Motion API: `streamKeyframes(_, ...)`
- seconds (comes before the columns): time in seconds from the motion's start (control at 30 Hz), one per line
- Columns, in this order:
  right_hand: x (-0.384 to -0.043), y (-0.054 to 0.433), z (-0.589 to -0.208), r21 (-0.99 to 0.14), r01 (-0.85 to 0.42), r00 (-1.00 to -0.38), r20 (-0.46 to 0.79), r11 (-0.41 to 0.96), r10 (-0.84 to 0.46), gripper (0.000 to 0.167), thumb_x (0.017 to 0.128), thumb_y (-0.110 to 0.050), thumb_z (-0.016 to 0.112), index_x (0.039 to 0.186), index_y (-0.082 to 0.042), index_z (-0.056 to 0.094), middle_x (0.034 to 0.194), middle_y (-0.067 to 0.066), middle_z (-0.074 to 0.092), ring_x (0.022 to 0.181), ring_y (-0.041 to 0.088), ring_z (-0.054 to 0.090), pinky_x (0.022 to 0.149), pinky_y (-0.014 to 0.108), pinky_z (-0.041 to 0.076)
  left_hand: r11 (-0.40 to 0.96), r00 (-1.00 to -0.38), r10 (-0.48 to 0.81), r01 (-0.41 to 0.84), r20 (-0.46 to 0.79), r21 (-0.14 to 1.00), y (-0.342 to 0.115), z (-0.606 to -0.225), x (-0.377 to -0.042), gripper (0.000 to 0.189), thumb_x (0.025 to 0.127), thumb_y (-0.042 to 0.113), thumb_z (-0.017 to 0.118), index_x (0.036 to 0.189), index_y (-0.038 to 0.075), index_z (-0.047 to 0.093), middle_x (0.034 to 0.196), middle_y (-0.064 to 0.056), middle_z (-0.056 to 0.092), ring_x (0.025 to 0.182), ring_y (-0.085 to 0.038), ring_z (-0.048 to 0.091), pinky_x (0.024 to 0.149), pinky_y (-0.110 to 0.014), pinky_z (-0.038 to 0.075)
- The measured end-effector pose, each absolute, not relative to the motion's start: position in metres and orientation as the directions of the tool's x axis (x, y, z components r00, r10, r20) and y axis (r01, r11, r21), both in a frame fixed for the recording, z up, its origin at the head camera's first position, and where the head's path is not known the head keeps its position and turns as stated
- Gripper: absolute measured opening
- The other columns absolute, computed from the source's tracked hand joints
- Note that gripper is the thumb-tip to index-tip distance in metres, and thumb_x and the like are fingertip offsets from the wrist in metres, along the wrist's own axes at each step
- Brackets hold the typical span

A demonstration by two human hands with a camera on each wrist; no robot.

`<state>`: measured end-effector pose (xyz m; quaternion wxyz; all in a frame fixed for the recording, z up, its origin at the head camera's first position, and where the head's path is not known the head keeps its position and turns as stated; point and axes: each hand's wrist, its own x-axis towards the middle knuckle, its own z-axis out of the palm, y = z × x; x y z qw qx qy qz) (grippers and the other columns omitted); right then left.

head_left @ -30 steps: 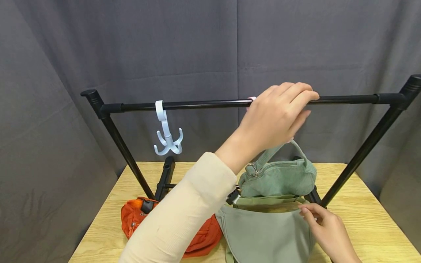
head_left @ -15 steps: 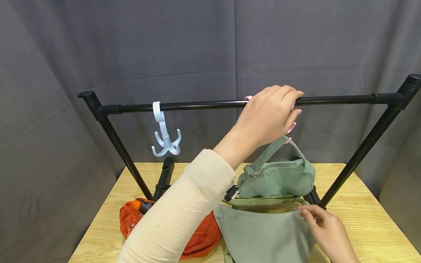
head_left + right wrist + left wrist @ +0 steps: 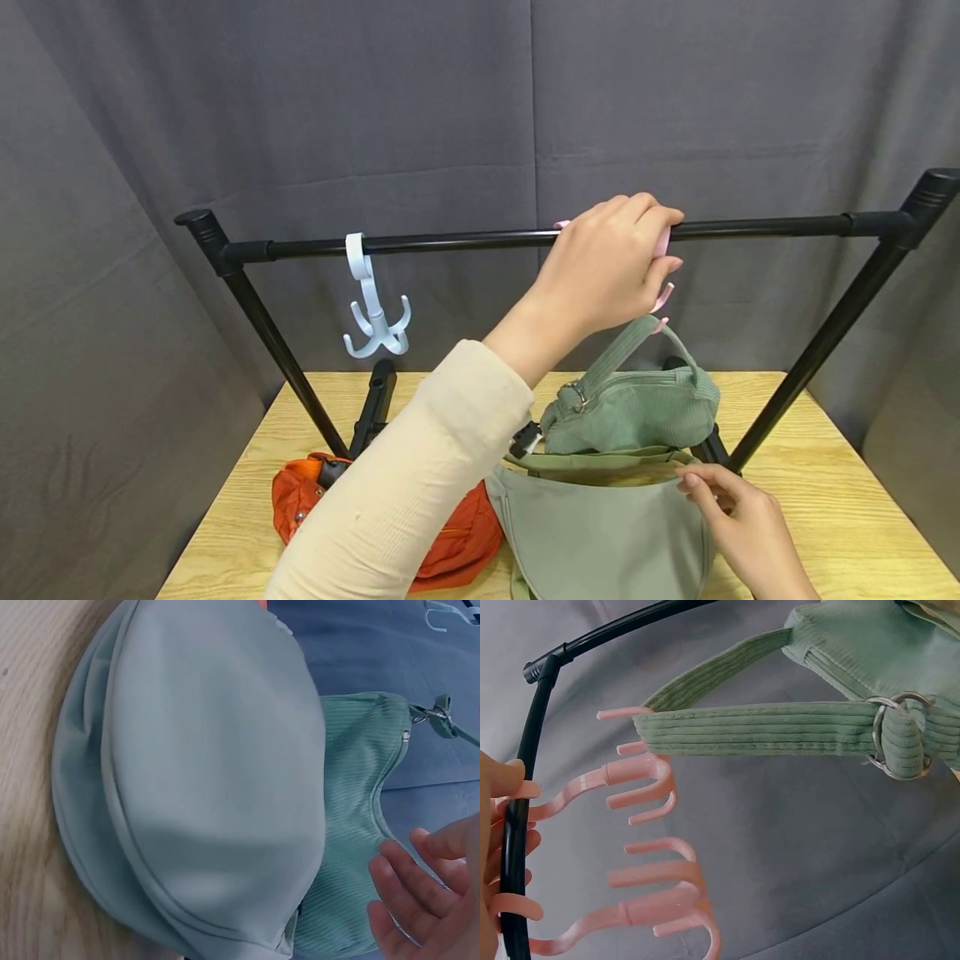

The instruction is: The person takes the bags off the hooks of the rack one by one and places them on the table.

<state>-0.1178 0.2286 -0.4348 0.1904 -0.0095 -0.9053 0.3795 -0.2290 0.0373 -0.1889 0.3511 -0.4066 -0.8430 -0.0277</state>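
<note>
My left hand (image 3: 611, 258) curls over the black rail and grips the top of a pink hook hanger (image 3: 637, 772). A second pink hook hanger (image 3: 664, 904) hangs beside it on the rail. The strap of a green corduroy bag (image 3: 637, 408) loops over a prong of the first hanger, with the bag hanging below. My right hand (image 3: 746, 517) is by the upper right edge of a grey-green bag (image 3: 607, 533) with its top gaping. In the right wrist view its fingers are loosely bent, with nothing seen between them.
A light-blue hook hanger (image 3: 377, 325) hangs on the left part of the rail (image 3: 457, 240). An orange bag (image 3: 465, 542) lies on the wooden table (image 3: 840, 483), partly behind my left sleeve. Grey curtain stands behind the rack.
My left hand has shifted left along the rail, and the corduroy bag's strap top has moved left too. More of the pink hanger shows now. The right hand has barely moved.
</note>
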Motion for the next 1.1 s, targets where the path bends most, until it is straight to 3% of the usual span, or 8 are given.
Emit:
streamKeyframes(0.27,-0.118,0.224,-0.423,-0.679,-0.187,-0.91,0.393,0.71,0.136,0.013,0.099,-0.02,0.063,0.105,-0.017,0.074,0.092,-0.003,0.074,0.076,0.004,0.066,0.065,0.017,0.049,0.68,-0.395,0.681,0.653,0.617,-0.333,0.036,-0.189,-0.229,0.035,0.099,0.031,0.053,0.126,0.014,0.065,0.119,0.005,0.066,0.11,-0.012,0.062,0.102,-0.021,0.04)
streamKeyframes(0.6,-0.124,0.219,-0.402,-0.633,-0.323,-0.831,0.545,0.703,0.109,0.011,0.093,-0.01,0.07,0.102,-0.015,0.075,0.086,-0.005,0.072,0.073,-0.002,0.061,0.067,0.011,0.045,0.675,-0.392,0.703,0.63,0.593,-0.384,0.034,-0.188,-0.229,0.037,0.1,0.032,0.051,0.129,0.014,0.065,0.12,0.005,0.067,0.11,-0.012,0.062,0.103,-0.022,0.039)
streamKeyframes(0.83,-0.137,0.221,-0.38,-0.571,-0.428,-0.748,0.659,0.701,0.08,0.012,0.091,-0.004,0.071,0.1,-0.01,0.075,0.085,0.0,0.072,0.071,-0.007,0.057,0.061,0.01,0.043,0.679,-0.39,0.711,0.599,0.586,-0.424,0.038,-0.187,-0.229,0.037,0.099,0.032,0.052,0.128,0.013,0.065,0.12,0.005,0.067,0.11,-0.012,0.062,0.103,-0.022,0.04)
streamKeyframes(0.97,-0.144,0.226,-0.371,-0.559,-0.454,-0.718,0.691,0.694,0.086,0.014,0.089,0.001,0.07,0.099,-0.008,0.075,0.085,-0.011,0.071,0.073,-0.01,0.056,0.058,0.011,0.041,0.679,-0.394,0.714,0.593,0.579,-0.433,0.042,-0.187,-0.228,0.036,0.1,0.033,0.052,0.127,0.014,0.066,0.117,0.006,0.067,0.109,-0.012,0.063,0.101,-0.022,0.041)
streamKeyframes(1.1,-0.151,0.23,-0.363,-0.553,-0.477,-0.697,0.712,0.683,0.09,0.016,0.089,0.004,0.069,0.099,-0.006,0.075,0.086,-0.018,0.07,0.076,-0.011,0.056,0.063,0.008,0.041,0.684,-0.382,0.707,0.585,0.595,-0.436,0.045,-0.189,-0.227,0.034,0.099,0.032,0.053,0.124,0.015,0.068,0.114,0.006,0.068,0.106,-0.012,0.063,0.099,-0.022,0.043)
